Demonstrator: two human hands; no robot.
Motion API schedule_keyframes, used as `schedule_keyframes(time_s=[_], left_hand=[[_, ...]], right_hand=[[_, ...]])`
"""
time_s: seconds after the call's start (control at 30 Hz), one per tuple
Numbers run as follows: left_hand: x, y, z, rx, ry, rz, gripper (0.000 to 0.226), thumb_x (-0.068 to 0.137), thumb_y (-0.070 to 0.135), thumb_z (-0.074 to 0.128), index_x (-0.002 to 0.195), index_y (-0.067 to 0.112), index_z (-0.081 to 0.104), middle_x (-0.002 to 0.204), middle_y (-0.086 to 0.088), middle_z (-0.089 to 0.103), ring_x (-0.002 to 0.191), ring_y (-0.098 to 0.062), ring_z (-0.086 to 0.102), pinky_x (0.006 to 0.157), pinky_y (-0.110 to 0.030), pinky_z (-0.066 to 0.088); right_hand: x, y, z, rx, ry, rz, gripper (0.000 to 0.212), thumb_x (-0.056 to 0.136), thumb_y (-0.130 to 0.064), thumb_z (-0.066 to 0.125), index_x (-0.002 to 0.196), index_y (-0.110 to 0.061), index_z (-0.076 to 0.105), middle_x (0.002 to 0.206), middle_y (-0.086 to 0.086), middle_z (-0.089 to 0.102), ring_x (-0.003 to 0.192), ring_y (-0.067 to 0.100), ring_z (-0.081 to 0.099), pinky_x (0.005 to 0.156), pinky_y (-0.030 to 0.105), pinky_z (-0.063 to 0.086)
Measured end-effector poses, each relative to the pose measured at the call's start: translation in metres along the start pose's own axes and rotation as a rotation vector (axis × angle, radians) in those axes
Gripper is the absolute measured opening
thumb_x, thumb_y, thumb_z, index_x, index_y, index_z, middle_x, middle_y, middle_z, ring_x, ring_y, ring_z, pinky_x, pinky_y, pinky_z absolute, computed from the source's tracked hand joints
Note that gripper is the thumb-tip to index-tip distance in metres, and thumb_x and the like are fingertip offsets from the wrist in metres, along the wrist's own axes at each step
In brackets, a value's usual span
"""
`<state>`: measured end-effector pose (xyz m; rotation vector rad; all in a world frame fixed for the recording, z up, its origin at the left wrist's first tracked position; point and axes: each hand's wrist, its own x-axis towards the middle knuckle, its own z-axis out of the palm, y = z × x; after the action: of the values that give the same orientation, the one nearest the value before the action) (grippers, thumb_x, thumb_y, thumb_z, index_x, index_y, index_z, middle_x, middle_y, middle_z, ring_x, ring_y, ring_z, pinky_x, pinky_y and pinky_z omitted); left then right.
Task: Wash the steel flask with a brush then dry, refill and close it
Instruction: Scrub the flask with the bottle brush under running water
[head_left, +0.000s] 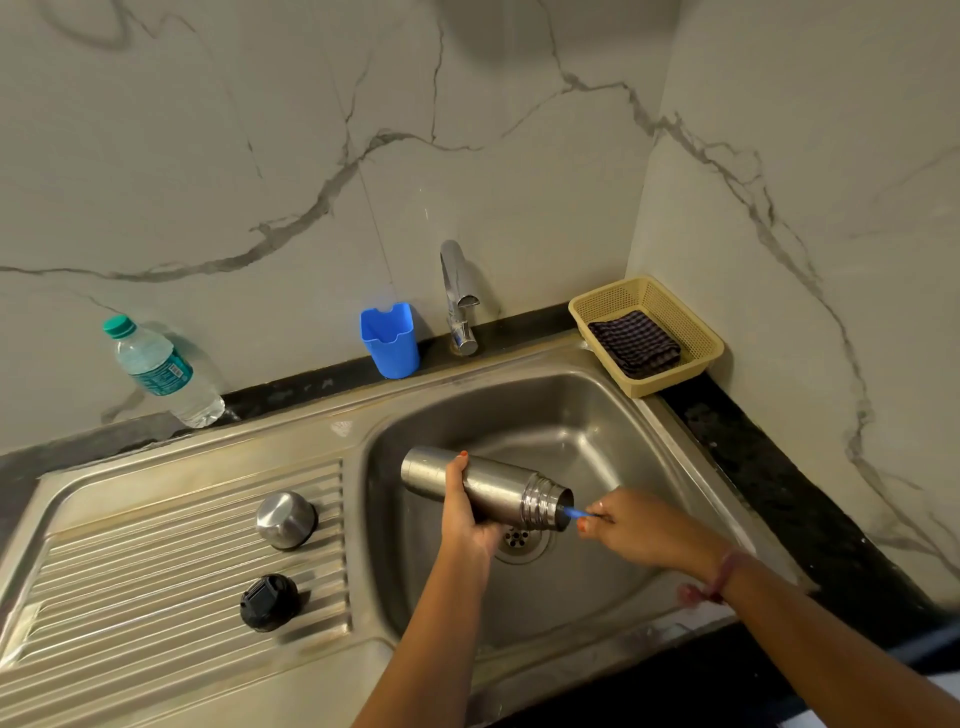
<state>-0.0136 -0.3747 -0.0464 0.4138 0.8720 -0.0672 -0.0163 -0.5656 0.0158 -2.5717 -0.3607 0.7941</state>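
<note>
The steel flask (498, 486) lies almost level over the sink basin (597, 415), its open mouth pointing right. My left hand (465, 512) grips its body from below, thumb over the top. My right hand (631, 525) pinches the blue handle of a brush (576, 513), whose head is hidden inside the flask's mouth. The steel cup lid (285, 519) and the black stopper (269, 601) rest on the ribbed drainboard (130, 561) to the left.
A water bottle (161, 371) with a green cap leans by the wall at the left. A blue holder (390, 340) stands beside the tap (460, 301). A yellow basket (587, 306) with a dark checked cloth (636, 343) sits at the sink's back right corner.
</note>
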Motion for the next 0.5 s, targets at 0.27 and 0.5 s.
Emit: schedule_keyframes(time_s=[0.27, 0.5], left_hand=[[0.0, 0.007, -0.001, 0.014, 0.001, 0.0, 0.059, 0.08, 0.03, 0.078, 0.128, 0.006, 0.051, 0.11, -0.02, 0.066, 0.098, -0.037, 0.065, 0.068, -0.054, 0.052], [-0.002, 0.001, 0.006, -0.01, 0.003, -0.04, 0.063, 0.08, 0.029, 0.078, 0.13, 0.006, 0.048, 0.115, -0.023, 0.064, 0.103, -0.041, 0.063, 0.084, -0.063, 0.05]], right_hand=[[-0.018, 0.006, -0.027, 0.187, -0.21, 0.129, 0.033, 0.1, -0.036, 0.044, 0.096, -0.017, 0.069, 0.065, -0.002, 0.05, 0.048, 0.007, 0.04, 0.048, 0.02, 0.034], [-0.025, -0.018, 0.002, -0.634, 0.313, -0.138, 0.035, 0.104, -0.027, 0.032, 0.136, -0.024, 0.043, 0.098, 0.001, 0.064, 0.085, 0.019, 0.063, 0.047, 0.024, 0.028]])
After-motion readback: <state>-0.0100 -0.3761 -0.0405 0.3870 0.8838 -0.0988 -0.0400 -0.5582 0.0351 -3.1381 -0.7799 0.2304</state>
